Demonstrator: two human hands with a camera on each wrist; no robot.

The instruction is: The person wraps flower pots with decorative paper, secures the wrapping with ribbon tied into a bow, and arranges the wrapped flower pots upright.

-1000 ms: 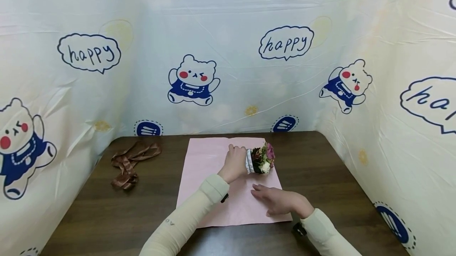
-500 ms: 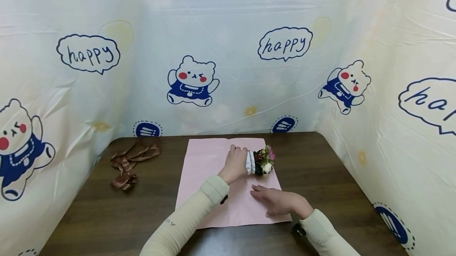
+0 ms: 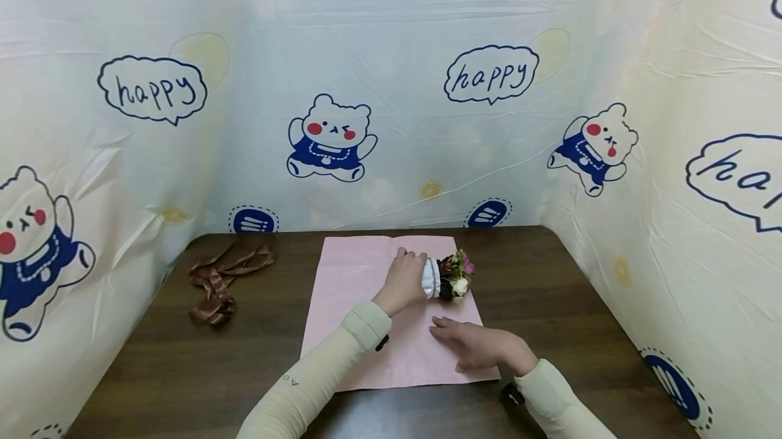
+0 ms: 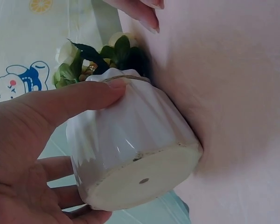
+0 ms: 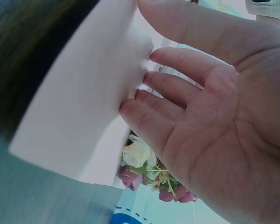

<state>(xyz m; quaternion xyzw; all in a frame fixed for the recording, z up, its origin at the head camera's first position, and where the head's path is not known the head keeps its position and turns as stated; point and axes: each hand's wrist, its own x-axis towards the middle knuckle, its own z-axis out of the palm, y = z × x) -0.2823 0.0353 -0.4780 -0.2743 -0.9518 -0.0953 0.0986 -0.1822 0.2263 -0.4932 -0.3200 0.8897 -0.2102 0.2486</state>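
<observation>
A white ceramic flower pot (image 4: 130,126) lies on its side on a pink sheet of paper (image 3: 354,276), its base with a small hole facing the left wrist camera. Thin twine circles its neck. White and purple flowers (image 3: 457,276) with dark leaves stick out to the right. My left hand (image 3: 404,283) grips the pot from above, thumb by the twine and fingers around the other side. Close to the paper's front right corner, my right hand (image 3: 479,344) rests with fingertips on the sheet. Its fingers are extended and hold nothing, as the right wrist view shows (image 5: 210,107).
A crumpled brown ribbon (image 3: 220,283) lies at the back left of the dark wooden table (image 3: 568,303). A patterned cloth (image 3: 403,140) with bears and "happy" bubbles hangs around the back and sides.
The pot with its flowers has shifted slightly to the right, and more of its white neck shows past my left hand. The right hand has stayed in place.
</observation>
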